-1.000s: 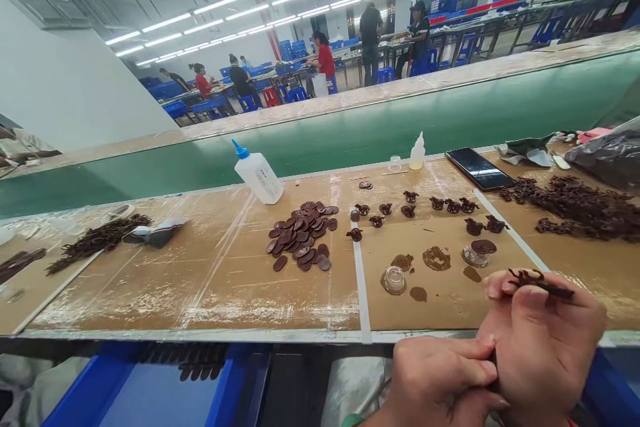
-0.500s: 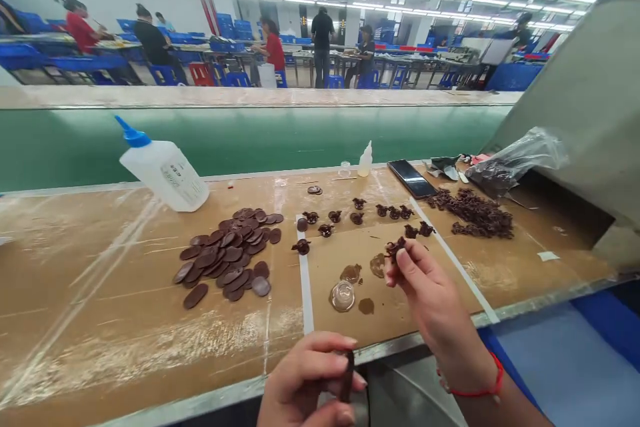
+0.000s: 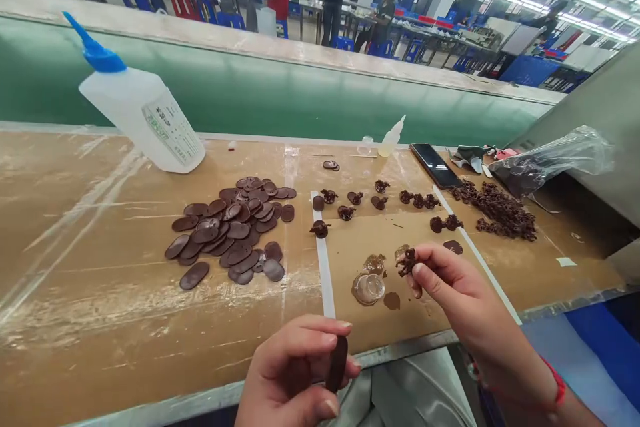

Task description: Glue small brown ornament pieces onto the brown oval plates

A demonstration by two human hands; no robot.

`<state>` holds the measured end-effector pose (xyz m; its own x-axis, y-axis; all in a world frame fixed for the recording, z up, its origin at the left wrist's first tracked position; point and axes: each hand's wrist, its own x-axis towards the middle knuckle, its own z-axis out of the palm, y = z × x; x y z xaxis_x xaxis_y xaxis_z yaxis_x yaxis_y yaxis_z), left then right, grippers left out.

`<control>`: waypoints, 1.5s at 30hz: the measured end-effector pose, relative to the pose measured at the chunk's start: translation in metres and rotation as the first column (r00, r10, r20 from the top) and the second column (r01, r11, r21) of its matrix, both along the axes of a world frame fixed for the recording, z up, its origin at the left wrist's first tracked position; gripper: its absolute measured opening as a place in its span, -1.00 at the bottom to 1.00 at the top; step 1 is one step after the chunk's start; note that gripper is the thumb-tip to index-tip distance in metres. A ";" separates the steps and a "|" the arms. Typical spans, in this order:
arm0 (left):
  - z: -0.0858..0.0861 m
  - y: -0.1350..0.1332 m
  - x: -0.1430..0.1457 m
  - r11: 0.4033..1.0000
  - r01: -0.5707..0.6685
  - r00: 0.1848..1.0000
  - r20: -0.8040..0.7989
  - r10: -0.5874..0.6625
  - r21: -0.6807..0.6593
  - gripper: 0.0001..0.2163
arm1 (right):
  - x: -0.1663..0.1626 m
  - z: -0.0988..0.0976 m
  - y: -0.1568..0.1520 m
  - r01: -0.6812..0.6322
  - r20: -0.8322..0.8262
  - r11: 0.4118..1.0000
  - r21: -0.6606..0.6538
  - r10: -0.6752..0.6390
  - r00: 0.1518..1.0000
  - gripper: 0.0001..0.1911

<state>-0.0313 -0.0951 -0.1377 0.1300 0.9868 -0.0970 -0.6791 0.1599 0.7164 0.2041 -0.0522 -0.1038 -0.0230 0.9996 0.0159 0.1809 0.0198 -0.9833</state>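
Loosely curled, the left hand [image 3: 273,368] pinched a dark oval disc [image 3: 338,363], turned nearly edge-on, between fingers and thumb, its palm hollow. Off at its two o'clock, the right hand [image 3: 457,283] was closed at the fingertips, thumb opposing forefinger, on a small dark twisted piece [image 3: 407,262]. That piece hung above the brown table [image 3: 125,267], with a clear dish [image 3: 369,288] near it at eight o'clock and a heap of dark twisted bits [image 3: 500,210] farther out at two. A pile of oval discs [image 3: 235,230] lay at the left hand's eleven o'clock. Small dark figures [image 3: 346,213] sat scattered between the right hand's ten and twelve o'clock, apart from its fingers.
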 end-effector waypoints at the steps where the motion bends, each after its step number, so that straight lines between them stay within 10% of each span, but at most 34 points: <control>1: -0.001 0.000 -0.003 1.000 0.020 1.000 -0.001 -0.020 0.009 -0.73 | -0.001 0.003 -0.001 -0.023 0.046 1.000 0.015 0.023 0.999 -0.91; 6: -0.009 0.004 -0.017 0.967 0.229 0.973 -0.001 -0.230 0.111 -0.67 | -0.010 0.012 -0.002 -0.139 0.374 0.980 0.140 0.077 0.924 -0.82; 18: -0.006 0.006 -0.019 0.952 0.287 0.955 0.053 -0.293 0.104 -0.68 | -0.016 0.031 0.007 -0.168 0.588 0.984 -0.066 0.174 0.790 -0.86; 45: -0.010 0.004 -0.012 0.952 0.258 0.950 0.135 -0.281 0.164 -0.62 | -0.023 0.033 0.007 -0.168 0.706 0.985 -0.041 0.148 0.693 -0.86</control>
<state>-0.0435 -0.0909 -0.1478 0.3954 0.9146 0.0849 -0.7290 0.2563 0.6347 0.1806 -0.0456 -0.0706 -0.1953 0.9797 -0.0461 0.8117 0.1351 -0.5683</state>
